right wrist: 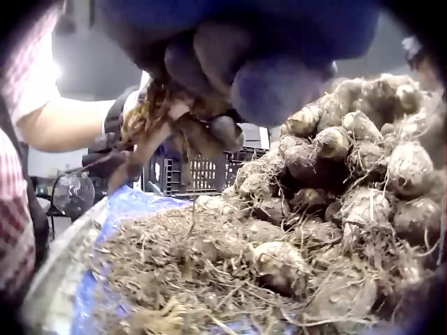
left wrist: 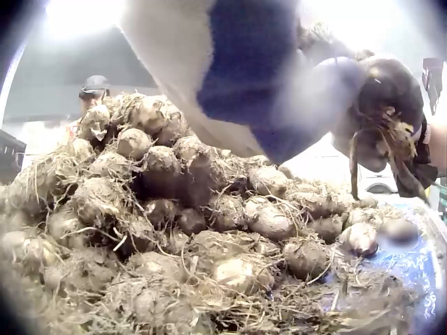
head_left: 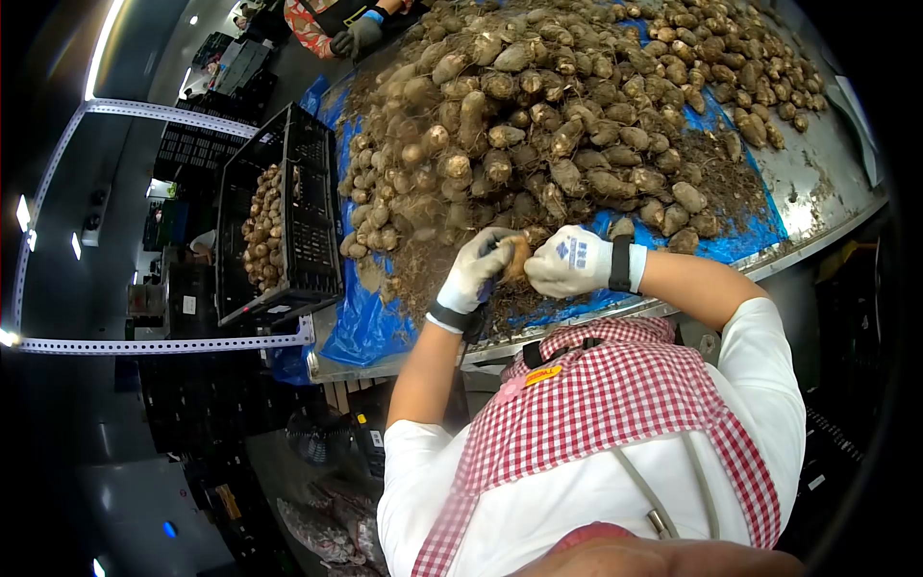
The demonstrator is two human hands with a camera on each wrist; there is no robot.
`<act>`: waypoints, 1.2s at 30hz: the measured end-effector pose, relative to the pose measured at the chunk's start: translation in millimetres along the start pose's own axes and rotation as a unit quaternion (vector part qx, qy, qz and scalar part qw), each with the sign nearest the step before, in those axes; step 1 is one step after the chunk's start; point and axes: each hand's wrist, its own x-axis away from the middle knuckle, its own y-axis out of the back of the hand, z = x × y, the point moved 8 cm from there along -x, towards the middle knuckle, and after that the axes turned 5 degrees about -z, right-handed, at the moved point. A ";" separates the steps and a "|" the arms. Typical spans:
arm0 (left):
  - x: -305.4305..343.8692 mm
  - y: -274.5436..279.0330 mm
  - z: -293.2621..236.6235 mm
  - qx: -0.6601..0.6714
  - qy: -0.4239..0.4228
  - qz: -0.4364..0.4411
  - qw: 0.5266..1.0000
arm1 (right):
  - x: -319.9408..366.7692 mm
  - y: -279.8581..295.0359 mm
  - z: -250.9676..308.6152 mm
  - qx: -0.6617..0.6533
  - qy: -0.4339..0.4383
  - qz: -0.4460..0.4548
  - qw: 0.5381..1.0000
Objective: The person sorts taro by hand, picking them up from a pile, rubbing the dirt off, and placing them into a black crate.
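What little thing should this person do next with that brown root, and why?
Perhaps pull the dangling strands off the brown root: the left hand grips it, and the right hand is right there, fingers curled.

On the far side, the heap of roots [head_left: 519, 125] bars any low reach. At left, the high-sided black crate [head_left: 312, 207] stands in my way. I can pass low over the blue sheet [head_left: 365, 335] at near left or the metal tabletop [head_left: 844, 185] at right.

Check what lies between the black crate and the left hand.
In the head view, blue sheet, loose dirt and some roots lie between crate and left hand.
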 end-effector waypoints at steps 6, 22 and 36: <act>-12.9 9.6 12.8 0.191 -0.043 -0.064 0.978 | 16.5 -5.2 -39.7 -0.064 -0.251 0.028 0.965; 4.5 -1.4 10.4 0.139 -0.039 -0.146 0.979 | 27.6 1.7 -42.2 0.077 -0.201 -0.069 0.974; 17.4 -25.2 33.6 0.328 0.088 -0.106 0.935 | 18.6 18.6 -32.9 -0.011 -0.256 -0.026 0.966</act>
